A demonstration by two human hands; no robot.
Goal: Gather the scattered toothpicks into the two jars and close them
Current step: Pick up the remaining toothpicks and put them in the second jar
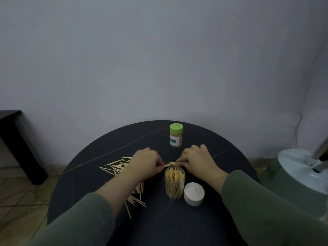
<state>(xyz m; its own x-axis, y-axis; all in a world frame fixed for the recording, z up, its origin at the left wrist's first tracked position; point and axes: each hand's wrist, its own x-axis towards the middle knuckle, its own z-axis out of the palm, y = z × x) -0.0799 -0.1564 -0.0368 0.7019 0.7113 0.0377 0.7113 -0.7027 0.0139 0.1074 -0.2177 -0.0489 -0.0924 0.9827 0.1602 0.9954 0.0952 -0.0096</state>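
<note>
A small bundle of toothpicks [170, 163] lies level between my two hands, just behind the open clear jar [174, 183]. My left hand [145, 162] pinches its left end and my right hand [197, 160] pinches its right end. The open jar stands upright, packed with toothpicks. Its white lid [194, 193] lies on the table beside it to the right. A second jar [176, 135] with a green lid on and a label stands farther back. Loose toothpicks [117, 166] are scattered left of and under my left forearm, down to the pile [135, 200].
The round dark table [221, 153] stands against a plain wall. A pale green and white appliance [298, 171] sits low on the right beside the table. A black piece of furniture [12, 139] stands at the left on the tiled floor.
</note>
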